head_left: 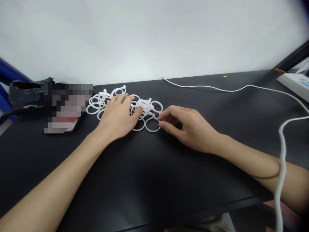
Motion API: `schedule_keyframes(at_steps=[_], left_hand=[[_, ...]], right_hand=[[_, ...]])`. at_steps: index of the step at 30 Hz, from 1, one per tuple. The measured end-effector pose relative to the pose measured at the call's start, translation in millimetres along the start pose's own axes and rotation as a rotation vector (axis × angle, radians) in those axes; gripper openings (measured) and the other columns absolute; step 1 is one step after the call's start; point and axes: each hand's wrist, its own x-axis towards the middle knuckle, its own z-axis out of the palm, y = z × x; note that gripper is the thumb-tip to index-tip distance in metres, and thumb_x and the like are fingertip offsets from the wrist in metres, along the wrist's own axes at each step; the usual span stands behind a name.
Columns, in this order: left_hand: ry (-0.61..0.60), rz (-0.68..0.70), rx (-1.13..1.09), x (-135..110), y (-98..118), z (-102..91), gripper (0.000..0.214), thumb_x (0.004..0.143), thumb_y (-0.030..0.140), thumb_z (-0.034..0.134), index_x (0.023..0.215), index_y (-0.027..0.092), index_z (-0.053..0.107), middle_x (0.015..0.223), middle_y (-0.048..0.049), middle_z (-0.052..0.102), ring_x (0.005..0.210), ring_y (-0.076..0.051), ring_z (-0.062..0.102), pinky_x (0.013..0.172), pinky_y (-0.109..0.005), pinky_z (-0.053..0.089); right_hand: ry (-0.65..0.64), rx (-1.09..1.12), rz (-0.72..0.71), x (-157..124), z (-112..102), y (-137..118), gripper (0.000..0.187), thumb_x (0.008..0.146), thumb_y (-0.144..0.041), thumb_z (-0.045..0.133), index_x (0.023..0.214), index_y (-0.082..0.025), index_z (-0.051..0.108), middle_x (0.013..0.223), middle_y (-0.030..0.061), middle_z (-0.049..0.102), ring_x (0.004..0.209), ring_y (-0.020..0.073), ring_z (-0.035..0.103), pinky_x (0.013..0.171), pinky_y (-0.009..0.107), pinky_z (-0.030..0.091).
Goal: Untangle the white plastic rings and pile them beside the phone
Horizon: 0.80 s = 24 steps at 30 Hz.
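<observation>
A heap of thin white plastic rings with small knobs (96,100) is spread on the black table. My left hand (118,116) lies over the middle of the heap, palm down with fingers spread, covering part of it. At the heap's right edge, my right hand (185,129) has its thumb and forefinger closed on the rim of a white ring (153,131). That ring rests near the table surface, its knob toward the other rings.
A phone-like flat object (70,109), blurred out in part, lies at left beside a crumpled black bag (26,93). A white cable (210,86) runs along the back and down the right side over my forearm. A white box (295,83) sits at far right. A pale wall (154,38) stands behind.
</observation>
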Motion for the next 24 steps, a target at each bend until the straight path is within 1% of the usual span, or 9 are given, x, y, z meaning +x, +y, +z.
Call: schedule_keyframes(at_steps=[3,10,14,18,22,24], left_hand=[[-0.025,-0.007,0.018,0.6,0.6,-0.3,0.054,0.094,0.046,0.037,0.138,0.017,0.05,0.151,-0.0151,0.043,0.142,-0.035,0.034,0.115,-0.056,0.028],[-0.041,0.009,0.049,0.5,-0.3,-0.7,0.057,0.093,0.048,0.038,0.14,0.017,0.047,0.152,-0.0163,0.041,0.143,-0.036,0.032,0.114,-0.059,0.028],[-0.043,0.015,0.054,-0.3,0.4,-1.6,0.061,0.092,0.056,0.038,0.139,0.018,0.048,0.151,-0.0171,0.042,0.142,-0.038,0.033,0.113,-0.059,0.029],[-0.028,0.004,0.029,-0.3,1.4,-0.6,0.061,0.094,0.059,0.033,0.138,0.019,0.05,0.151,-0.016,0.043,0.142,-0.037,0.034,0.113,-0.06,0.029],[-0.008,-0.033,-0.023,2.1,-0.5,0.7,0.056,0.096,0.054,0.029,0.134,0.02,0.053,0.149,-0.0134,0.046,0.141,-0.035,0.035,0.114,-0.057,0.028],[0.0,0.009,-0.051,4.1,-3.9,0.5,0.05,0.098,0.046,0.026,0.129,0.02,0.056,0.142,-0.0115,0.053,0.136,-0.033,0.041,0.111,-0.055,0.032]], right_hand=[[-0.017,-0.007,-0.004,0.2,0.0,-0.5,0.011,0.092,-0.026,0.059,0.096,-0.016,0.064,0.085,0.0022,0.066,0.07,0.0116,0.058,0.065,0.024,0.045],[-0.045,0.006,-0.012,1.5,0.1,-2.6,0.01,0.092,-0.025,0.058,0.096,-0.017,0.064,0.085,0.0026,0.066,0.071,0.0125,0.059,0.066,0.024,0.046],[-0.054,0.006,-0.017,1.2,0.0,-2.9,0.01,0.092,-0.024,0.058,0.095,-0.017,0.064,0.086,0.0026,0.066,0.073,0.0127,0.06,0.067,0.025,0.046],[-0.063,0.006,-0.023,1.2,-0.2,-2.5,0.01,0.092,-0.024,0.058,0.095,-0.018,0.064,0.086,0.0027,0.067,0.074,0.0131,0.061,0.068,0.025,0.047],[-0.078,0.003,-0.028,1.5,-0.3,-2.7,0.01,0.092,-0.025,0.058,0.095,-0.017,0.064,0.086,0.0027,0.066,0.074,0.0128,0.061,0.068,0.024,0.046],[-0.079,0.001,-0.034,1.3,0.0,-2.9,0.011,0.093,-0.024,0.057,0.095,-0.017,0.064,0.086,0.0027,0.066,0.075,0.0128,0.06,0.068,0.024,0.046]])
